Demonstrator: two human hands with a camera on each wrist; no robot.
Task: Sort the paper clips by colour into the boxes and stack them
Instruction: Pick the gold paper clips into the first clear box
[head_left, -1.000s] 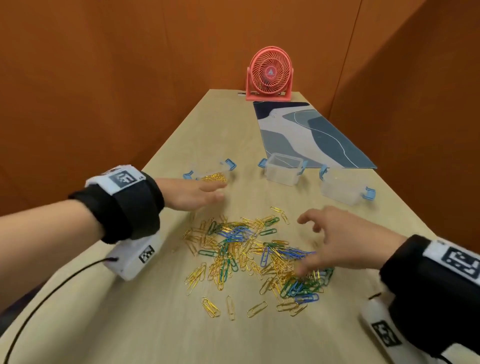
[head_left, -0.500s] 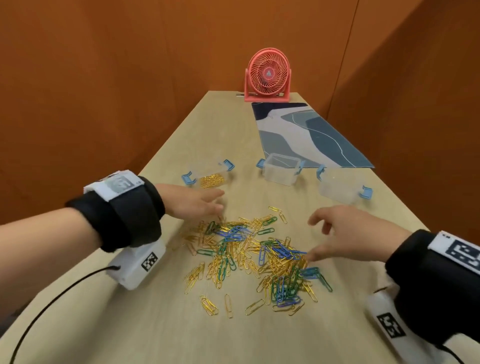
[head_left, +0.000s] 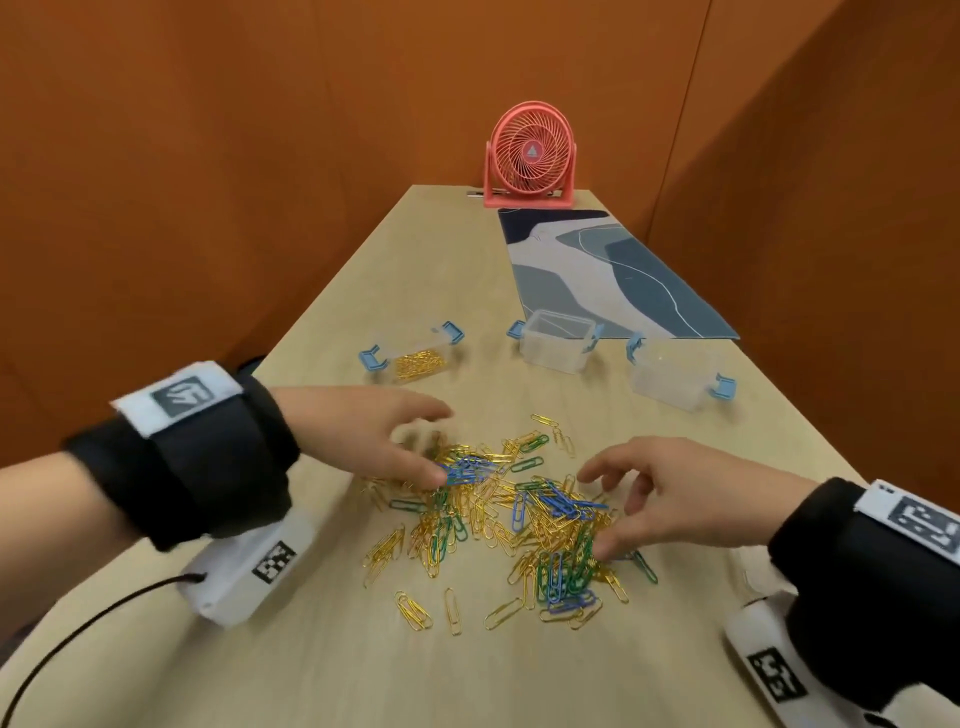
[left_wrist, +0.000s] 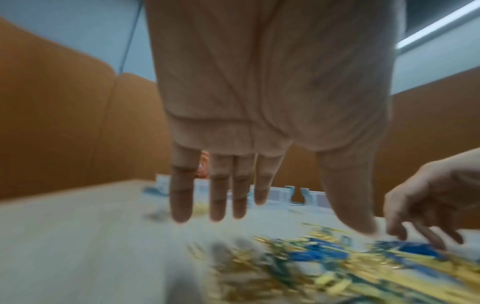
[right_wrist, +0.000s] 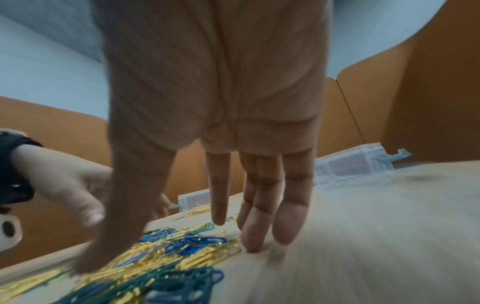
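Even bright light; wrist views motion-blurred; edges warped, soft shadows.

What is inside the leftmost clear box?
The leftmost clear box holds only gold paper clips, lying on its floor. Its translucent walls blur their number.

Black wristbands, white tagged cameras

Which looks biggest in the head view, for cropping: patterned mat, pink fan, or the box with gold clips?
1. Patterned mat
2. Pink fan
3. Box with gold clips
The fan stands farthest away, so it only looks this size.
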